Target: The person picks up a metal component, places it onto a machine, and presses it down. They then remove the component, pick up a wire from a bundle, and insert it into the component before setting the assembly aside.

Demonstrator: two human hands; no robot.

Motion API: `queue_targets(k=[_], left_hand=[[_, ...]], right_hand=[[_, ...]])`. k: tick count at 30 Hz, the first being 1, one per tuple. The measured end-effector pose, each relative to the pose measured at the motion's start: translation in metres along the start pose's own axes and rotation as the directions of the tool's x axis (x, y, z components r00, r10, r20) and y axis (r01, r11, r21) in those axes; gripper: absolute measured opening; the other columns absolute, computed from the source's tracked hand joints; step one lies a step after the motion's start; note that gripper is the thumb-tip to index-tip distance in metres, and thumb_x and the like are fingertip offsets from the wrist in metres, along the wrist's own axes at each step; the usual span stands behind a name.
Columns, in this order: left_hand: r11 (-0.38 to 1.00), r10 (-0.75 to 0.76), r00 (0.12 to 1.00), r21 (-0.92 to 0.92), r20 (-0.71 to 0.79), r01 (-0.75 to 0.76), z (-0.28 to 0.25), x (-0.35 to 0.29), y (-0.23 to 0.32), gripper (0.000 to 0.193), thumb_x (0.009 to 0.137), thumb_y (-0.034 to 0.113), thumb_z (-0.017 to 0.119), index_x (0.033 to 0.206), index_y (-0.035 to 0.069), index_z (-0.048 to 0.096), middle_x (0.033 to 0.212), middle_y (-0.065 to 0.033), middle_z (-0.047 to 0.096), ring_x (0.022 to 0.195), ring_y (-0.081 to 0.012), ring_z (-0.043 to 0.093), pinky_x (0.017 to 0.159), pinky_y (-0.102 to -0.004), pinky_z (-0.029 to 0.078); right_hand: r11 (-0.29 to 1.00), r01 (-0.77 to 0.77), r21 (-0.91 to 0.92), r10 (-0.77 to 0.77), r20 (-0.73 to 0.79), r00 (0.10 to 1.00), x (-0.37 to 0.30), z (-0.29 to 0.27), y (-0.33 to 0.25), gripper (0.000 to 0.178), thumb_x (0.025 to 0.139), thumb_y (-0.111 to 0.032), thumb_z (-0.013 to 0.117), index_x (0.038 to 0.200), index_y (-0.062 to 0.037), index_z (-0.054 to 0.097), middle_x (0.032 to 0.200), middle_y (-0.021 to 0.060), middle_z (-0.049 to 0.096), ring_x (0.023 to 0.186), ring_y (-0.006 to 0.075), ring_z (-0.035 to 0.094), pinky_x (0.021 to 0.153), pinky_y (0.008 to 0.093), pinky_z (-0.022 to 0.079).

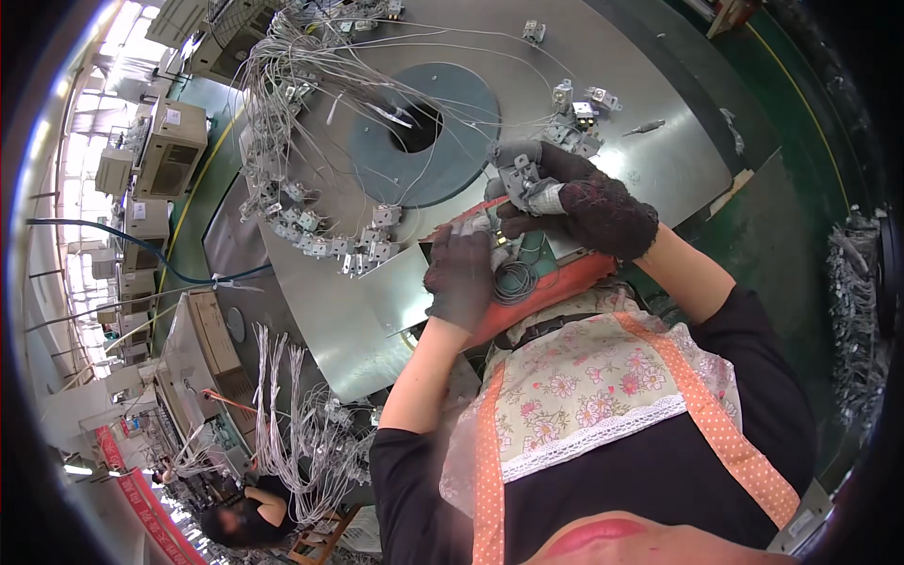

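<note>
Both my hands wear dark, worn gloves with pale fingertips and work close together at the table's near edge. My right hand [607,209] is closed on a small metal fitting [519,179], pinched between fingers and thumb. My left hand [461,271] is closed just to its left; the fingers are bent, and what lies under their tips is hidden. A coil of thin grey wire [515,282] sits beside the left fingers, over a red-orange edge [574,276]. More small metal fittings [582,113] with thin wires lie just beyond my right hand.
The metal table [325,325] carries a blue-grey disc [377,155] with a dark central hole. Wired fittings [311,235] curve along its left side under a tangle of wires [292,61]. A pen-like tool [645,127] lies right. Bundled wires [301,443] and another person [250,513] are lower left.
</note>
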State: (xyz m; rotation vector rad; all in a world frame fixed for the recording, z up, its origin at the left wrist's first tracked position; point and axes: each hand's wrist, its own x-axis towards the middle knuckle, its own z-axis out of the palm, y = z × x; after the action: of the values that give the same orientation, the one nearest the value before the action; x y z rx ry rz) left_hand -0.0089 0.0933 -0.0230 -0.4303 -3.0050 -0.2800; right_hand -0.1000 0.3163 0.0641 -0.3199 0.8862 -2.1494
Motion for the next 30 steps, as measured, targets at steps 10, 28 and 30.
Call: queue_targets(k=[10,28,30], left_hand=[[0.999,0.052,0.996,-0.012,-0.075,-0.053,-0.002,-0.004,0.001,0.041,0.094,0.027,0.059,0.125,-0.001,0.059,0.114,-0.0192,0.066,0.120,-0.0364,0.061,0.115,-0.0500,0.036],[0.997,0.044,0.999,-0.063,-0.004,-0.045,-0.013,0.003,0.000,0.036,0.092,0.024,0.062,0.120,0.001,0.064,0.107,-0.0209,0.068,0.115,-0.0387,0.062,0.110,-0.0513,0.041],[0.999,-0.023,0.997,-0.039,-0.079,0.020,0.016,-0.008,-0.009,0.036,0.091,0.028,0.066,0.119,0.005,0.065,0.104,-0.0206,0.068,0.110,-0.0400,0.062,0.104,-0.0525,0.044]], right_hand=[[0.997,0.004,-0.079,-0.002,0.019,1.000,0.004,-0.002,0.006,0.066,0.091,-0.012,0.072,0.151,-0.0057,0.043,0.125,0.0097,0.061,0.115,0.0216,0.063,0.101,0.0422,0.057],[0.999,-0.029,-0.013,0.029,0.027,0.999,0.003,-0.005,0.010,0.067,0.092,-0.012,0.072,0.151,-0.0058,0.042,0.128,0.0093,0.061,0.116,0.0202,0.063,0.100,0.0399,0.055],[0.938,0.014,-0.347,-0.027,-0.032,0.999,0.000,0.005,0.003,0.065,0.092,-0.002,0.072,0.150,-0.0025,0.042,0.119,0.0079,0.065,0.107,0.0174,0.066,0.098,0.0356,0.054]])
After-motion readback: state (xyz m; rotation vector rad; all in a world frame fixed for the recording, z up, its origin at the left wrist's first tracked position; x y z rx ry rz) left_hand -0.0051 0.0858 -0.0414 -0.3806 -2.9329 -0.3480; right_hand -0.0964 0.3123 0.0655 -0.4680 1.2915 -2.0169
